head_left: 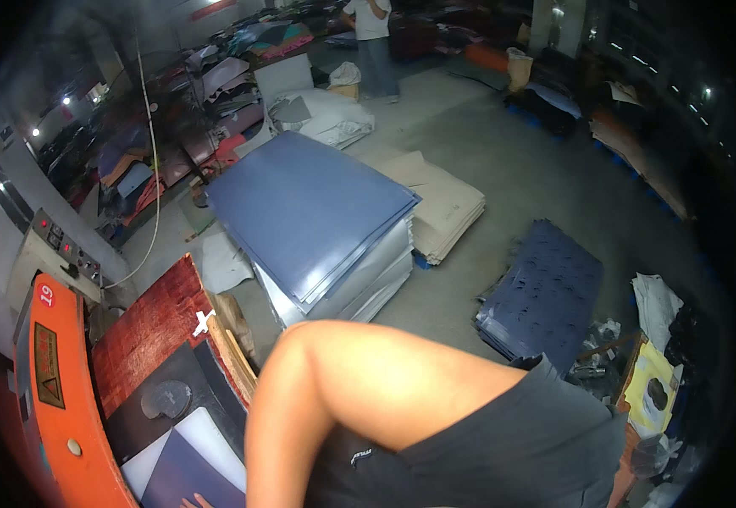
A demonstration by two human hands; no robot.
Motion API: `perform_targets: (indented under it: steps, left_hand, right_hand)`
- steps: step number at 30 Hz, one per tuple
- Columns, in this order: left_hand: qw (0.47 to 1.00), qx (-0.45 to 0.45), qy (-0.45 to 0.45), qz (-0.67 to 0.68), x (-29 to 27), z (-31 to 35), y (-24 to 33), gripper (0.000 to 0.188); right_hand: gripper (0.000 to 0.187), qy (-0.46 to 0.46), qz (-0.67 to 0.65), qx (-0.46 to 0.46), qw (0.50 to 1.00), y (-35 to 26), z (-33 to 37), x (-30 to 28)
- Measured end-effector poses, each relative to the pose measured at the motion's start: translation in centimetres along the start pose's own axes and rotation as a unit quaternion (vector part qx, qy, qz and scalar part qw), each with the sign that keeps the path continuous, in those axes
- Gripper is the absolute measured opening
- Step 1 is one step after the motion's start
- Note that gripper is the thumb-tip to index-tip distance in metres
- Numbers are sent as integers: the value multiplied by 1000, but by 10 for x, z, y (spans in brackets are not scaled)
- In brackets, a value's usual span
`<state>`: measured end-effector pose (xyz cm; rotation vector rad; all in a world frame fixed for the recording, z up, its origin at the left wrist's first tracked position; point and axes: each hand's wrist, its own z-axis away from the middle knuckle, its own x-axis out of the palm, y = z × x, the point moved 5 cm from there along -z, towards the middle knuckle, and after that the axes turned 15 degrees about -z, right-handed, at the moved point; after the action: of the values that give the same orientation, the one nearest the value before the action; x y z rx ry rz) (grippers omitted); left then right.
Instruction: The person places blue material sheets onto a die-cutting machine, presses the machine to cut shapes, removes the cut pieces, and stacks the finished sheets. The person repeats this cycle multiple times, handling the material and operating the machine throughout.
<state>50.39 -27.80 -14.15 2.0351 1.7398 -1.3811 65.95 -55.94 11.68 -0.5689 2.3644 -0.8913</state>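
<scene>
The fingertips of a hand (199, 502), by its place my left, show at the lower edge, apart and lying on a dark blue sheet (183, 472). Beneath that sheet is a white sheet (215, 436). Both rest on a black board (139, 433), which also bears a dark rounded piece (166, 400). Close to me, my bare right arm (300, 385) bends at the elbow and runs down out of the picture, so my right hand is out of view. Left of the sheets stands an orange machine part (67, 398).
Behind the black board is a worn red board (156, 326) with a white tape cross. Ahead stands a tall stack of blue-topped sheets (313, 212), beside a beige stack (440, 203). A dark blue stack (546, 292) lies right. A person (374, 42) stands far back.
</scene>
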Motion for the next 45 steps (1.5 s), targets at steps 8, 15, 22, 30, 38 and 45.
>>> perform_targets:
  steps: [8, 15, 22, 30, 38, 45]
  left_hand:
    - [977, -77, -179, 86, 50, 16, -13, 55]
    - [973, -94, -210, 35, 58, 6, 1, 44]
    - [970, 23, -151, 191, -63, -41, 120, 45]
    - [942, 225, -143, 205, -153, -9, 209, 46]
    - [940, 245, -144, 187, -173, 7, 216, 46]
    - [951, 189, -179, 169, -189, 47, 190, 53]
  right_hand:
    - [47, -56, -35, -47, 997, 2, -24, 24]
    - [46, -97, -61, -77, 990, -16, -18, 50]
    - [45, -142, -99, -108, 979, -36, -8, 67]
    - [44, -161, -114, -132, 971, -70, 26, 51]
    - [44, -169, -121, -132, 969, -99, 59, 42]
    - [43, 20, -54, 61, 996, -43, 172, -43]
